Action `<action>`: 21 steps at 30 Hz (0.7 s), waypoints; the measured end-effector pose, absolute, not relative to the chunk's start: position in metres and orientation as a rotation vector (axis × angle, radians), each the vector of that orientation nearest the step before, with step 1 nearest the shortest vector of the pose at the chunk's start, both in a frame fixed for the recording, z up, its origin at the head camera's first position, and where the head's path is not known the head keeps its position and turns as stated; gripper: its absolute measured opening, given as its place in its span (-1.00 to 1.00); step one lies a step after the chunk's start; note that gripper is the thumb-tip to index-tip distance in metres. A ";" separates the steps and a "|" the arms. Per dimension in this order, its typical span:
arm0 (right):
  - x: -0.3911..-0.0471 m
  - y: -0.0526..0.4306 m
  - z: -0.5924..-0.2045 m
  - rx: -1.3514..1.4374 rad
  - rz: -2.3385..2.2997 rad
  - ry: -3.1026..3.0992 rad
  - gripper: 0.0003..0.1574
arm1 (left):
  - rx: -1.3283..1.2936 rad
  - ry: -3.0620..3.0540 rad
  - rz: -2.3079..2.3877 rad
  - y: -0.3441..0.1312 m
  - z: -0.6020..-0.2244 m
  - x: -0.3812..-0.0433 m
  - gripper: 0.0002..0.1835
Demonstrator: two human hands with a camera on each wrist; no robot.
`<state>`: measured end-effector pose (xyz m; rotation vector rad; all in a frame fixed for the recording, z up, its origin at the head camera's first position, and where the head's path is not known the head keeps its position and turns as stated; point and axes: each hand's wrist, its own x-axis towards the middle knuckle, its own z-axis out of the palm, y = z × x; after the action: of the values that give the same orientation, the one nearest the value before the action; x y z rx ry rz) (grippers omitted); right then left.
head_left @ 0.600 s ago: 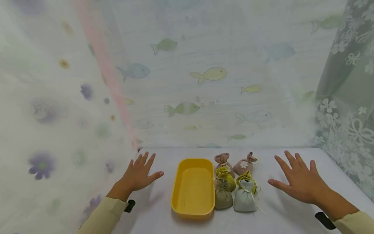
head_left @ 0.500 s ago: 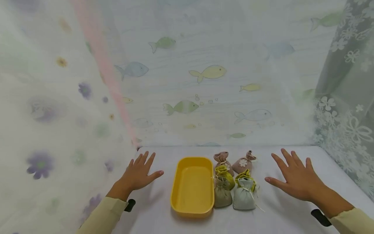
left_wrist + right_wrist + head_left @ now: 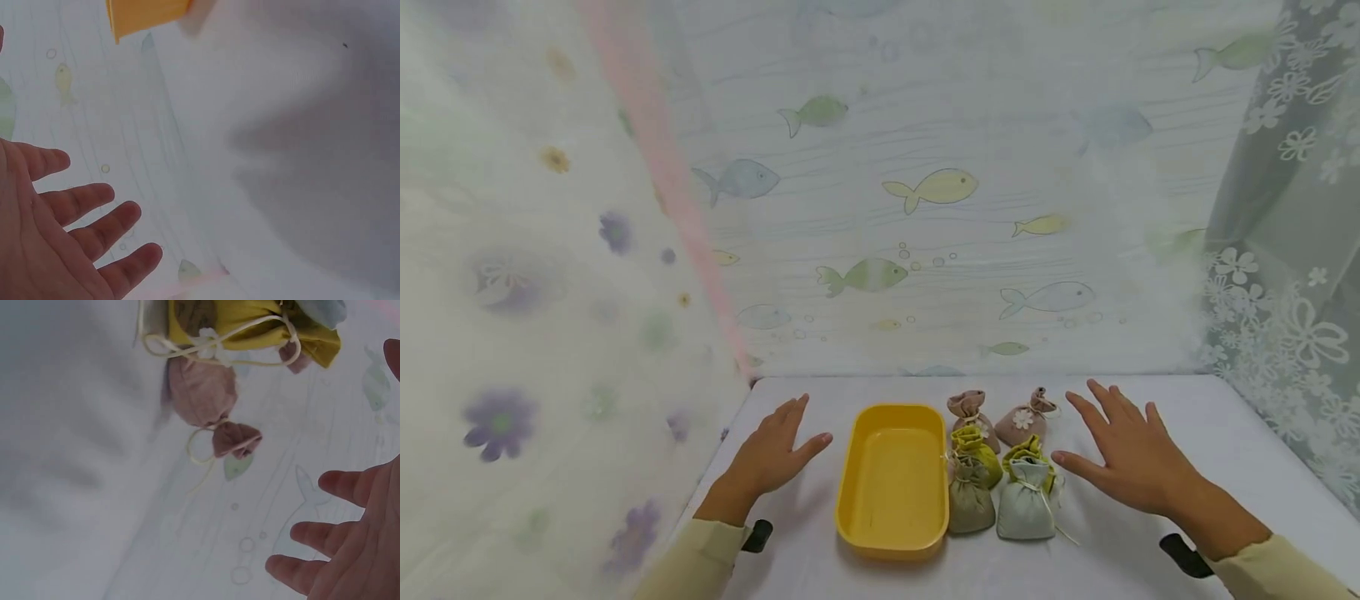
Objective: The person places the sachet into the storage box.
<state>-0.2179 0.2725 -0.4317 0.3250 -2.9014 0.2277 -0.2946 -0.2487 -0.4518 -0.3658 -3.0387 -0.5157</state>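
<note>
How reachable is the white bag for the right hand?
Probably yes: the right hand is empty, fingers spread, and nothing visible covers the white bag; a yellow bag sits behind it.

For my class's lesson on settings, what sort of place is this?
Probably a screened-off tabletop workspace: a fish-print sheet hangs behind a white table, which holds a yellow tray and small drawstring bags.

Six drawstring pouches (image 3: pixel 1027 511), pink, yellow, brown and pale grey, cluster right of a yellow tray (image 3: pixel 895 492).
</note>
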 end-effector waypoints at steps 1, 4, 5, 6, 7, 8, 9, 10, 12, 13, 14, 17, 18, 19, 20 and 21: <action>-0.218 0.271 -0.431 0.334 0.239 -2.894 0.29 | -0.356 -3.036 -0.561 -0.247 -0.454 -0.295 0.14; -0.218 0.265 -0.431 0.361 0.281 -2.863 0.24 | -0.334 -3.022 -0.705 -0.242 -0.460 -0.297 0.14; -0.219 0.263 -0.431 0.369 0.297 -2.855 0.22 | -0.323 -3.015 -0.757 -0.240 -0.462 -0.297 0.14; -0.219 0.261 -0.431 0.377 0.310 -2.848 0.20 | -0.313 -3.007 -0.810 -0.238 -0.464 -0.297 0.14; -0.220 0.259 -0.432 0.388 0.320 -2.840 0.17 | -0.304 -2.997 -0.868 -0.237 -0.467 -0.298 0.13; -0.220 0.257 -0.432 0.395 0.332 -2.833 0.15 | -0.298 -2.984 -0.915 -0.235 -0.469 -0.298 0.12; -0.220 0.254 -0.433 0.401 0.342 -2.827 0.13 | -0.290 -2.970 -0.956 -0.233 -0.472 -0.298 0.10; -0.221 0.252 -0.433 0.408 0.353 -2.821 0.11 | -0.281 -2.955 -0.993 -0.231 -0.475 -0.298 0.08; -0.221 0.248 -0.435 0.426 0.377 -2.805 0.08 | -0.253 -2.930 -1.053 -0.226 -0.481 -0.299 0.03; -0.221 0.246 -0.436 0.436 0.393 -2.797 0.07 | -0.241 -2.919 -1.077 -0.224 -0.483 -0.299 0.01; -0.221 0.244 -0.437 0.447 0.408 -2.789 0.06 | -0.230 -2.908 -1.100 -0.222 -0.486 -0.300 -0.01; -0.222 0.235 -0.439 0.490 0.462 -2.760 0.00 | -0.209 -2.877 -1.220 -0.215 -0.492 -0.302 -0.07; -0.223 0.232 -0.440 0.504 0.484 -2.750 -0.02 | -0.203 -2.865 -1.265 -0.213 -0.494 -0.303 -0.09; -0.223 0.230 -0.440 0.516 0.499 -2.741 -0.05 | -0.196 -2.851 -1.323 -0.210 -0.496 -0.303 -0.11; -0.224 0.227 -0.440 0.528 0.514 -2.729 -0.09 | -0.187 -2.842 -1.373 -0.208 -0.497 -0.303 -0.13; -0.225 0.224 -0.441 0.539 0.531 -2.717 -0.15 | -0.174 -2.831 -1.425 -0.205 -0.499 -0.303 -0.14</action>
<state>-0.2246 0.2244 -0.4406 0.5394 -2.7170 0.5312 -0.3028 -0.2054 -0.4988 -0.1741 -2.8315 -1.4247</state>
